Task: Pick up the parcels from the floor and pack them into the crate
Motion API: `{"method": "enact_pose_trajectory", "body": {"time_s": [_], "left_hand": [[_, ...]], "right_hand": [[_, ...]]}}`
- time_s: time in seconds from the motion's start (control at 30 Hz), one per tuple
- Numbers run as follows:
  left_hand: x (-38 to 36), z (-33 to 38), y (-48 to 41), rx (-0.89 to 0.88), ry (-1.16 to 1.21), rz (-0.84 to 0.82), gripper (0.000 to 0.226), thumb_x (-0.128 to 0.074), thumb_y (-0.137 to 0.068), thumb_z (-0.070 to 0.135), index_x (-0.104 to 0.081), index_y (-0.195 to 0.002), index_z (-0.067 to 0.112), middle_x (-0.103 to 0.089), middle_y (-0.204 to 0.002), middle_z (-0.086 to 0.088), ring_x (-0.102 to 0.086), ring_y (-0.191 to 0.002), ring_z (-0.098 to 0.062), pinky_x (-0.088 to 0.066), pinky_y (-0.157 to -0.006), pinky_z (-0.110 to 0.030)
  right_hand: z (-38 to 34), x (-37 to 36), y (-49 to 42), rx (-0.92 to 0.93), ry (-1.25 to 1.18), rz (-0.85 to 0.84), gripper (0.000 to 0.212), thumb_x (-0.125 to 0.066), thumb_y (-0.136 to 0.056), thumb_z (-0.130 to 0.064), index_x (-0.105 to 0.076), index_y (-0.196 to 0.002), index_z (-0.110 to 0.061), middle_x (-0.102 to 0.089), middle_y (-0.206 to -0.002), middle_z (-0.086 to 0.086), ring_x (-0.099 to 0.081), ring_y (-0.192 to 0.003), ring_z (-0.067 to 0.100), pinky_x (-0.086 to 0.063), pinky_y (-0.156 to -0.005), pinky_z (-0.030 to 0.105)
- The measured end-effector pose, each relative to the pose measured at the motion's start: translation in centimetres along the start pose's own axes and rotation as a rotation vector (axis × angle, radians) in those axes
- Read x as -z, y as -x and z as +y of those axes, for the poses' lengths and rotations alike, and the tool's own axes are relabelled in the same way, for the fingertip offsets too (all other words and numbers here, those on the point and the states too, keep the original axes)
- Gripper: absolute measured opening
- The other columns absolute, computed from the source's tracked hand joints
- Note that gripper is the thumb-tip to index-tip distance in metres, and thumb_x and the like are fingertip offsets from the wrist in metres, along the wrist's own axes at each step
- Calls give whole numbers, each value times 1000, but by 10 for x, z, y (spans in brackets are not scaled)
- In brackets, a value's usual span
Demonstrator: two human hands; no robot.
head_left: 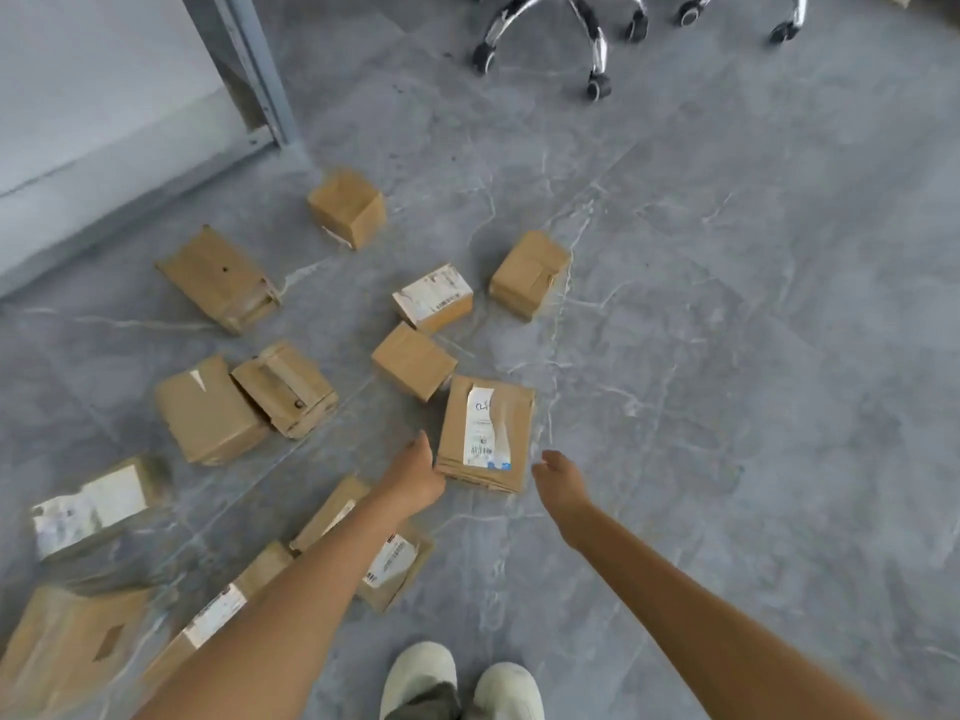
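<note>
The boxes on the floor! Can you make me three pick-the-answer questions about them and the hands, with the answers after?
1. Where is the box with the long white label?
A. between the two hands
B. under the chair wheels
C. on top of another box

2. What colour are the shoes?
A. red
B. white
C. black

3. What is the left hand doing?
A. touching the box's side
B. holding a box high in the air
C. resting on a shoe

Answers:
1. A, the box lies flat on the floor, with the left hand on one side and the right hand on the other.
2. B, both shoes are white.
3. A, the left hand is against the box's left edge; the right hand is open and just short of it.
</note>
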State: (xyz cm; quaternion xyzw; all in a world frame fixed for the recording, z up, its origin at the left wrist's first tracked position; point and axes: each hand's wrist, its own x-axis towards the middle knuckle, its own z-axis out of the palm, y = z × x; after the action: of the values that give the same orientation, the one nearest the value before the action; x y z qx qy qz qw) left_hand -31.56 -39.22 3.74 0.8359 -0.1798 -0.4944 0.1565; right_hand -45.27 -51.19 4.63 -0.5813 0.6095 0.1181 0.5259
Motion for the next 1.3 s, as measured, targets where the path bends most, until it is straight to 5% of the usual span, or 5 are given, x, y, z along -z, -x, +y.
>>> {"method": "enact_pose_trajectory", "body": {"time_s": [0.17,0.33,0.53,1.0,1.3], "left_hand": [[-55,-30,-65,72,67,-96,81,-45,-87,1,5,-150,8,-13,-157,-12,-24,-140,-28,-26,-110,-31],[-55,-17,-46,78,251,21,51,-54,-80,-5,-44,-129,4,-40,-131,-14,-49,-116,-27,-41,-102,-36],[9,43,62,-48,412,180,48,-51,-83,-11,-38,-119,18,-51,-114,2,-51,-80,-1,-42,-49,-9],[295,236,480,-609,542,463,85,-84,-63,35,-27,-118,66,-50,-108,39,-47,-99,24,-44,-74,-3],[383,231,724,-789,535,928,51,-56,-60,78,-49,-108,62,-54,-109,36,-48,-102,17,-39,-77,-9]], "right_hand": [[32,-46,-68,-59,-89,-134,42,-51,-95,-16,-37,-134,-11,-56,-119,3,-52,-99,15,-34,-85,29],[31,-32,-55,5,-208,-80,28,-44,-93,-6,-50,-119,-15,-58,-110,4,-54,-86,14,-40,-71,25],[-25,39,57,131,-396,-13,45,-42,-90,5,-48,-133,-6,-51,-124,13,-57,-102,26,-48,-75,28],[-314,265,467,995,-555,-146,43,-43,-91,14,-56,-124,-12,-64,-122,0,-58,-113,11,-49,-86,23],[-385,299,717,1345,-428,-310,36,-53,-94,-13,-59,-126,-28,-66,-121,-6,-59,-115,12,-53,-87,24]]}}
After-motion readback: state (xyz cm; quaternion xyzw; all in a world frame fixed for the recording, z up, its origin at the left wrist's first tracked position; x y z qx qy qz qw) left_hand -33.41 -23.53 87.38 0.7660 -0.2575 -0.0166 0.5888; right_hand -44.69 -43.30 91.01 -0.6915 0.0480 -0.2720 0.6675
